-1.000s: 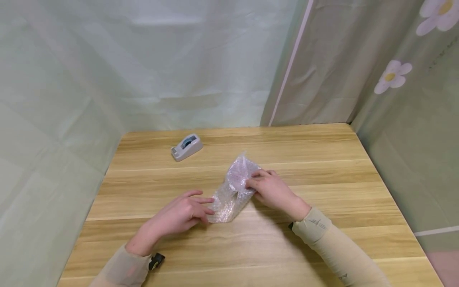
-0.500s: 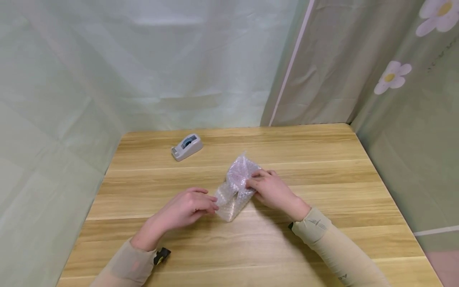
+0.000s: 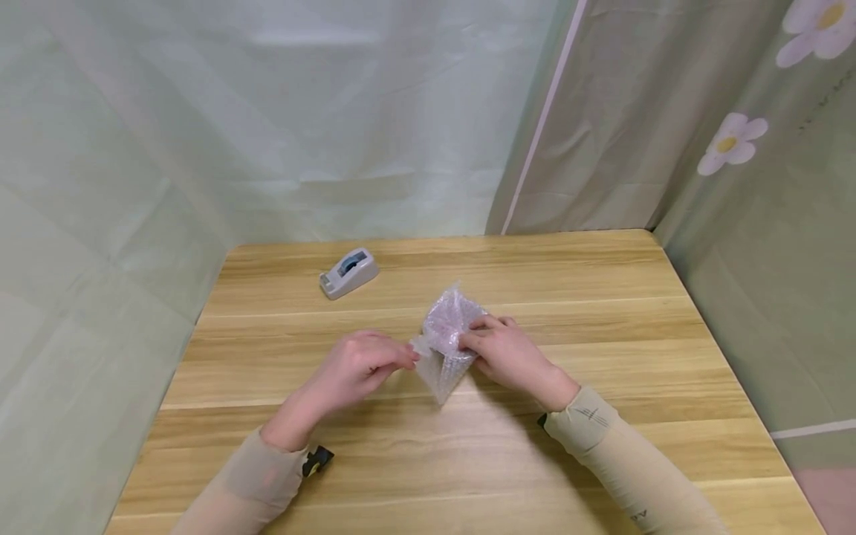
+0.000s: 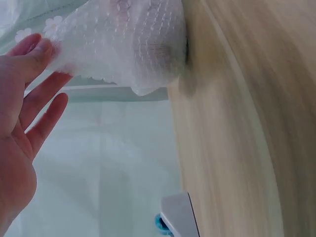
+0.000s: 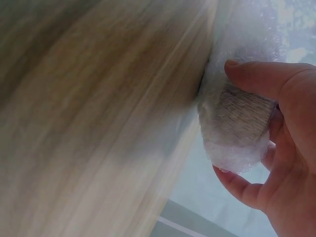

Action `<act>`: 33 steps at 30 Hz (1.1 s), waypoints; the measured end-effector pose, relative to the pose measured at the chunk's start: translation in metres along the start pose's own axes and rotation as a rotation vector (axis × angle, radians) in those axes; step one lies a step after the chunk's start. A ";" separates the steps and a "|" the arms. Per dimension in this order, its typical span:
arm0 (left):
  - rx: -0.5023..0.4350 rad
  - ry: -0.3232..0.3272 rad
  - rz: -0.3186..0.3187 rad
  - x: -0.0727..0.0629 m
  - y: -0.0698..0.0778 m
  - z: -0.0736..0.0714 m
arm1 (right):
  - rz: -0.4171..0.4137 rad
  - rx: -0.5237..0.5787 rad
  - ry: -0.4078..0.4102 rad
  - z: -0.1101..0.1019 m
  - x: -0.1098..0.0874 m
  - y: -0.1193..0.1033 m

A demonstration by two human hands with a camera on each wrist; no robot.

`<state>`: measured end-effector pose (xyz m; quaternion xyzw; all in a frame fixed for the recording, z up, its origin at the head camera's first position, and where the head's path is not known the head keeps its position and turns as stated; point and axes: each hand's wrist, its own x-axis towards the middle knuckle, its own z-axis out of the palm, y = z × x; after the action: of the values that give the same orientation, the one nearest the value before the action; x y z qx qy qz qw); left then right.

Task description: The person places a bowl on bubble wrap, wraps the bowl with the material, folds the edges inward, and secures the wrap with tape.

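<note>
A bundle of clear bubble wrap [image 3: 449, 323] stands on the wooden table, wrapped round something with a ribbed, brownish surface that shows dimly through the layers in the right wrist view. My left hand [image 3: 364, 364] pinches a loose flap of the bubble wrap [image 4: 106, 47] between thumb and fingertips and holds it stretched out from the bundle's left side. My right hand [image 3: 511, 353] grips the bundle from the right, the thumb on the near side and the fingers curled round the wrap [image 5: 242, 118]. The flap's lower corner points down toward the table's front.
A grey tape dispenser [image 3: 349, 273] with a blue core sits at the back left of the wooden table [image 3: 602, 297]. Pale curtains [image 3: 374, 134] hang close behind the table and along both sides.
My left hand has moved up and right, going from loose fingers over the flap to pinching it, and the flap has lifted toward the bundle. The right hand keeps its place.
</note>
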<state>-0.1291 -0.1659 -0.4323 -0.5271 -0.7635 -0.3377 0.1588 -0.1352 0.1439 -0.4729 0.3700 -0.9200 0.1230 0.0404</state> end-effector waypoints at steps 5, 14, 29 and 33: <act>0.035 0.064 -0.006 0.010 -0.003 0.005 | 0.008 0.007 -0.008 0.001 0.000 0.000; 0.059 0.099 -0.048 0.030 -0.010 0.015 | 0.008 0.016 -0.008 0.000 0.000 0.000; 0.096 0.085 -0.179 0.065 -0.028 0.033 | -0.024 0.000 0.029 0.001 0.000 0.003; 0.105 0.074 -0.199 0.070 -0.033 0.038 | -0.031 -0.005 0.037 0.002 0.000 0.003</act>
<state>-0.1827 -0.0990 -0.4294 -0.4267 -0.8223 -0.3306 0.1800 -0.1376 0.1452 -0.4751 0.3816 -0.9136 0.1268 0.0602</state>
